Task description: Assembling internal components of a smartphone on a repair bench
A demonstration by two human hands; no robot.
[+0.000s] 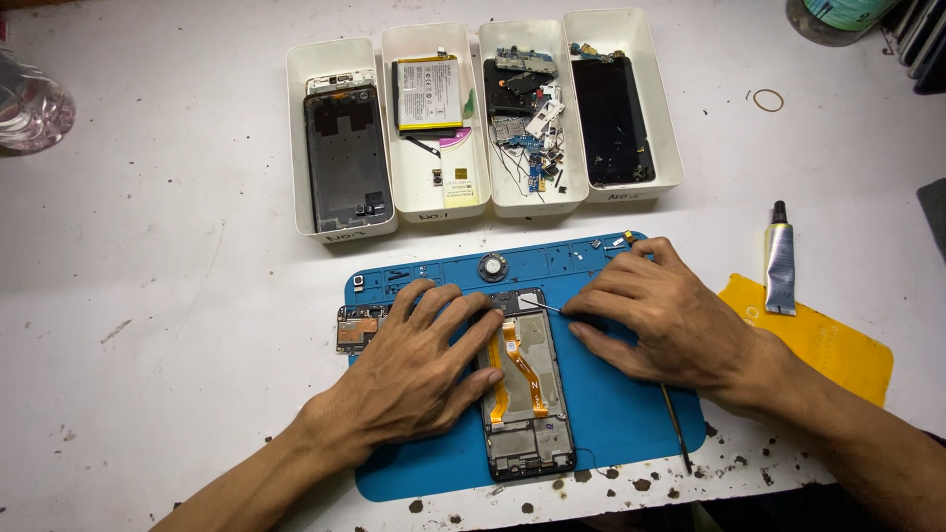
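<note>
Centre of the blue work mat: an opened phone chassis lies face down, orange flex cable exposed along its middle. Left hand lies flat, fingers spread, pressing the chassis's left edge and top. Right hand pinches fine tweezers, tips touching the chassis's far end near a small white part. A loose circuit board sits just left of the left hand, half off the mat. A dark spudger lies near the right wrist, partly under it. Far side: four white trays in a row, holding a frame, a battery, small boards and parts, and a screen. Right: a glue tube resting on a yellow sheet; a rubber band far right. Risks, as a judgement: the tweezer tips could slip and nick the flex or fling the tiny part; left-hand pressure could shift the chassis; the board could get knocked off the mat edge.
</note>
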